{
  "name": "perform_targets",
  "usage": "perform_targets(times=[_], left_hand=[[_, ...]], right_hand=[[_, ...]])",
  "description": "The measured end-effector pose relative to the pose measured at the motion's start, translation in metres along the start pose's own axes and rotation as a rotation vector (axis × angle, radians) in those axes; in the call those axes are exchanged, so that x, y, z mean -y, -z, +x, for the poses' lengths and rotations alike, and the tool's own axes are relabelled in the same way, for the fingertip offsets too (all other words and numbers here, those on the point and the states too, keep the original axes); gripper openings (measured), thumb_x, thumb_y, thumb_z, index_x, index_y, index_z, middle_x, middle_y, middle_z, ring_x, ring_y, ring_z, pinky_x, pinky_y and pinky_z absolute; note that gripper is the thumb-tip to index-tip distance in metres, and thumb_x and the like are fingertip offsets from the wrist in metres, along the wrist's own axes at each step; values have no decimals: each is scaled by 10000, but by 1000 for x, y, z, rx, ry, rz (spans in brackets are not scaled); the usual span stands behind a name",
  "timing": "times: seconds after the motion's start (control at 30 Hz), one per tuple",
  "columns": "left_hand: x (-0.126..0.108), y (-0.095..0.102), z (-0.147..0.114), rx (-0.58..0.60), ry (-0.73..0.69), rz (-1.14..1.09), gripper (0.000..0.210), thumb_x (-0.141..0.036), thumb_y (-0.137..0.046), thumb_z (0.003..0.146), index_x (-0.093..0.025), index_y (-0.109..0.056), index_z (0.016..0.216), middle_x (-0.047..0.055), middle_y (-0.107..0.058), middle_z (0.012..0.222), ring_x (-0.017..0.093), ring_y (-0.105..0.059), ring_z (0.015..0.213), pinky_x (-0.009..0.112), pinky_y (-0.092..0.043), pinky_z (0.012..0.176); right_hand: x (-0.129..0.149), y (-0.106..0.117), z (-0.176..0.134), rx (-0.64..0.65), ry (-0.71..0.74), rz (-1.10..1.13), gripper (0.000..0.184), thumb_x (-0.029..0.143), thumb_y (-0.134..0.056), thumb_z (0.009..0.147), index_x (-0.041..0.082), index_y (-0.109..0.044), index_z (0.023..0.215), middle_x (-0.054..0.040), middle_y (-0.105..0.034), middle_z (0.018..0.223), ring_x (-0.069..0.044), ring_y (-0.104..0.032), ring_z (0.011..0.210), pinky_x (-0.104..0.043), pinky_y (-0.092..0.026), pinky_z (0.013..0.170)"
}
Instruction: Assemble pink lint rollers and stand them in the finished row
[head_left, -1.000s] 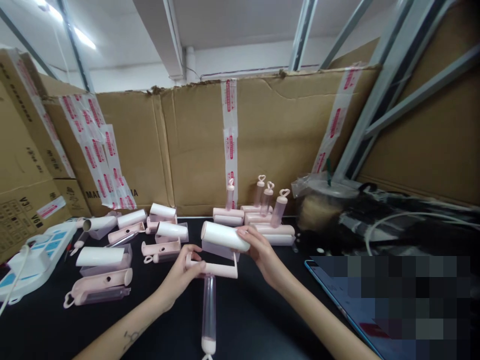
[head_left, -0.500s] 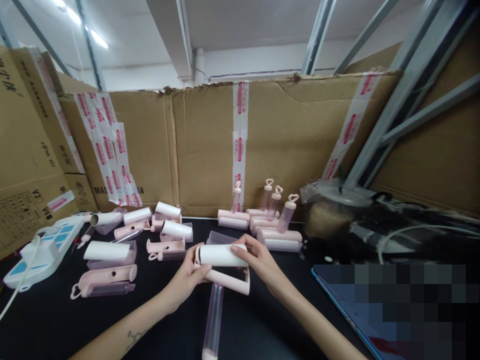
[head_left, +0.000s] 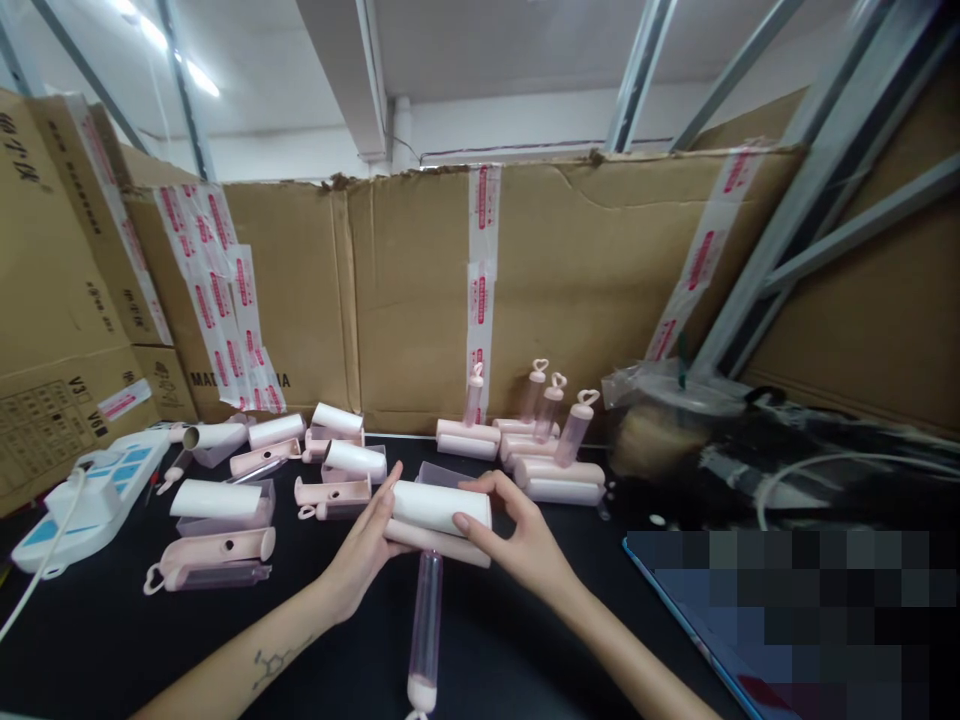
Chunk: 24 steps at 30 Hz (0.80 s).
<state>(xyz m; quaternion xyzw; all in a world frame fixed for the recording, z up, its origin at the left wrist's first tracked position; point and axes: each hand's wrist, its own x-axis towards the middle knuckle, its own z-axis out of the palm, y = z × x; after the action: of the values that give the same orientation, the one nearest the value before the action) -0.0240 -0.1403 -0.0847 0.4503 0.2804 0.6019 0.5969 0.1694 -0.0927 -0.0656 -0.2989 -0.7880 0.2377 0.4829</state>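
Fingers: the left hand (head_left: pixel 361 555) cups the left end of the white roll (head_left: pixel 439 506), fingers curled round it; the right hand (head_left: pixel 517 535) presses on the right end, thumb in front, fingers arched over the top. Both hands are closed on the same piece.
Held piece: the roll sits in a pink lint roller frame (head_left: pixel 442 543), long axis running left to right between the palms, slightly tilted; it lies directly inside the fingers of both hands, neither nearer than the other.
Handle: a clear pink handle (head_left: pixel 424 620) hangs from the frame toward the person, its capped end at the bottom edge of view.
Surface: a black table (head_left: pixel 150 640) under everything.
Left, a little farther: loose rolls and pink frames (head_left: pixel 217 555) lie scattered; a white power strip (head_left: pixel 90 495) at the far left.
Right: a blurred flat panel (head_left: pixel 787 610).
Behind the hands: finished rollers (head_left: pixel 555 470) lie stacked with handles upright, just beyond the right hand.
Far: a cardboard wall (head_left: pixel 570 290).
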Motion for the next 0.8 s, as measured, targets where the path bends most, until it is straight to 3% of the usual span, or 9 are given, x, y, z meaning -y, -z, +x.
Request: perform_targets(times=[0.17, 0.43, 0.5, 0.67, 0.73, 0.8], left_hand=[[4, 4, 1, -46, -77, 236, 718, -402, -544, 816, -323, -136, 1401, 56, -250, 1452, 296, -441, 1175, 393, -480, 863], [1, 3, -4, 17, -123, 349, 689, -429, -503, 826, -344, -127, 1397, 1, -95, 1492, 301, -419, 1188, 371, -520, 811], [0, 2, -5, 11, -114, 298, 660, -466, -466, 836, -339, -143, 1398, 17, -138, 1485, 292, -448, 1164, 388, -499, 839], [-2, 1, -3, -89, -130, 248, 528, -494, -387, 867, -299, -323, 1354, 27, -293, 1430, 237, -419, 1185, 332, -411, 921], [-1, 1, -3, -124, -143, 304, 528, -494, -401, 862, -278, -355, 1341, 58, -460, 1298, 206, -510, 1044, 299, -428, 856], [0, 2, -2, -132, -155, 351, 548, -499, -382, 868, -248, -339, 1353, 59, -597, 1017, 169, -556, 806, 291, -442, 761]], right_hand=[[1, 0, -1, -1, 125, -83, 242, 327, -636, 744, 194, -508, 900, -48, -606, 900, -200, -588, 858, -279, -467, 748], [14, 5, -3, -28, 354, -217, 245, 270, -658, 718, 202, -496, 889, -45, -619, 849, -192, -603, 795, -258, -466, 674], [16, 5, -3, -27, 292, -196, 247, 281, -651, 729, 204, -506, 913, -45, -621, 875, -194, -600, 812, -266, -464, 700], [9, 0, 1, -10, -63, 41, 225, 370, -596, 773, 204, -533, 911, -47, -623, 958, -202, -602, 860, -283, -470, 724], [6, -4, 4, -9, -169, 160, 262, 420, -581, 773, 191, -533, 890, -50, -626, 926, -200, -607, 812, -266, -474, 646], [3, -6, 6, -26, -240, 232, 300, 461, -564, 772, 181, -539, 877, -45, -628, 872, -195, -602, 780, -256, -462, 614]])
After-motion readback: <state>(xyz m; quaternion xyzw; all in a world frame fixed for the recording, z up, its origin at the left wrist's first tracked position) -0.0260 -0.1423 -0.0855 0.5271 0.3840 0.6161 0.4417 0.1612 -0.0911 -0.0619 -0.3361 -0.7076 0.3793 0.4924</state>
